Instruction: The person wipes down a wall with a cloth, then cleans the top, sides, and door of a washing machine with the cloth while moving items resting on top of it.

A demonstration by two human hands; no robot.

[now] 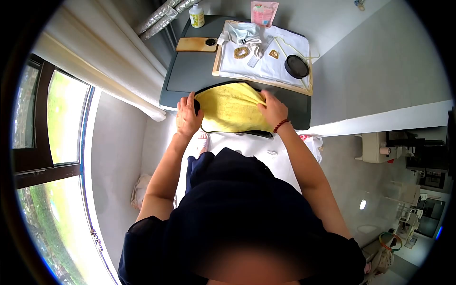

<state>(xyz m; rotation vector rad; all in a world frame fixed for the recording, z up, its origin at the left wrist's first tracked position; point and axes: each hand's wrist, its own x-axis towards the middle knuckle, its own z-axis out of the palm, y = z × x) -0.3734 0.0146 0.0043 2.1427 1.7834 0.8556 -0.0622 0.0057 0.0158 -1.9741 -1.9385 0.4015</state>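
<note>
A yellow cloth (pixel 228 108) with a dark border is stretched between my two hands, over the front edge of the grey table (pixel 190 71). Its lower edge hangs past the tabletop. My left hand (pixel 189 118) grips the cloth's left edge, where a patch of its black side shows between thumb and fingers. With fingers bent over the upper right edge, my right hand (pixel 274 111) pinches the cloth and pulls a fold into it. A red braided bracelet (pixel 281 125) circles the right wrist.
Behind the cloth lies a wood-framed board (pixel 223 66) bearing a face mask (pixel 244 32), a round black dish (pixel 297 66) and a scrunchie (pixel 241 52). A phone (pixel 197 44), white bottle (pixel 196 16) and pink pouch (pixel 263 13) stand or lie around it. A window (pixel 66 118) is at left.
</note>
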